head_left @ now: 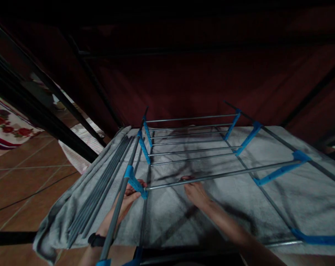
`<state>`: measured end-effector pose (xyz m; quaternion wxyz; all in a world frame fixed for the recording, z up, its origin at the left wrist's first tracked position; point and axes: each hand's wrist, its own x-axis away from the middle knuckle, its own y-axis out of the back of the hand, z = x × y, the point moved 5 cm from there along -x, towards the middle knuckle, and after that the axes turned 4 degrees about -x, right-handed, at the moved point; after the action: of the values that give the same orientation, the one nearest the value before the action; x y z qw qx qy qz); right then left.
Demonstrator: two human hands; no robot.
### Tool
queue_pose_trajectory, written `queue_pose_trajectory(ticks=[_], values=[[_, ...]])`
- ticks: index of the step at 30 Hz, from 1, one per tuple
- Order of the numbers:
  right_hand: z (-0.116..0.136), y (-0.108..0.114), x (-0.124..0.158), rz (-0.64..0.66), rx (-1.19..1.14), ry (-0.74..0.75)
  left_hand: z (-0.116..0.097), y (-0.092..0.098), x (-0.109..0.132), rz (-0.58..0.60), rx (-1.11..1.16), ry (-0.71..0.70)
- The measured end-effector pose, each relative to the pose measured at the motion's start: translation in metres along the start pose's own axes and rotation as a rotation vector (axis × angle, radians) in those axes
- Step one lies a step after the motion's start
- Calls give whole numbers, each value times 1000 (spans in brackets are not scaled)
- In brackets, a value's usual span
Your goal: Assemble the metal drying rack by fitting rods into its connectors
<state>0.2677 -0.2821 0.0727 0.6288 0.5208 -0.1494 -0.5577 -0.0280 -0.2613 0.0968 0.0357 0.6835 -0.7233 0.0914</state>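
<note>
A rack of grey metal tubes and blue plastic brackets lies on a grey cloth. My left hand (127,199) is closed around the lower part of a blue bracket (134,184) on the rack's left side, its fingers partly hidden behind it. From this bracket a metal rod (225,174) crosses to another blue bracket (278,173) on the right. My right hand (195,192) grips that rod, left of its middle, with the fingertips curled over it. Farther back, more crossbars (192,151) join pairs of blue brackets.
Several loose grey tubes (101,184) lie side by side on the left of the grey cloth (167,218). Black metal bars (42,114) and a dark red fabric (178,81) enclose the back. A tiled floor (29,177) and a flowered cloth (9,122) show at left.
</note>
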Motion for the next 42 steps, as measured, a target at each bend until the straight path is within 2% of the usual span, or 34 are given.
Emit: queue_pose_trajectory(ticks=[2,5,11,15,19,22,27,29,32,36,39,42], values=[[-17,-13,-10,15,5,-39,2,6,-3,9,47,18],[-31,-28,-26,52,66,-57,5,14,-15,-79,116,52],[-32,-46,-45,86,85,-75,12,8,-55,-118,20,144],[-35,-58,-44,131,59,-123,28,1,-73,-97,63,161],[-34,-66,-24,186,11,-138,45,0,-84,-90,96,192],[-25,-64,3,230,-73,-143,51,3,-87,-96,131,210],[6,-50,53,264,-306,-84,54,6,-85,-89,164,213],[13,-43,65,257,-392,-133,54,6,-84,-85,160,208],[18,-37,72,280,-487,-256,54,3,-83,-80,158,188],[19,-34,73,279,-519,-340,55,3,-78,-84,149,179],[12,-31,72,230,-428,-358,59,7,-75,-109,144,199],[-1,-22,63,115,-255,-313,65,11,-71,-115,134,214]])
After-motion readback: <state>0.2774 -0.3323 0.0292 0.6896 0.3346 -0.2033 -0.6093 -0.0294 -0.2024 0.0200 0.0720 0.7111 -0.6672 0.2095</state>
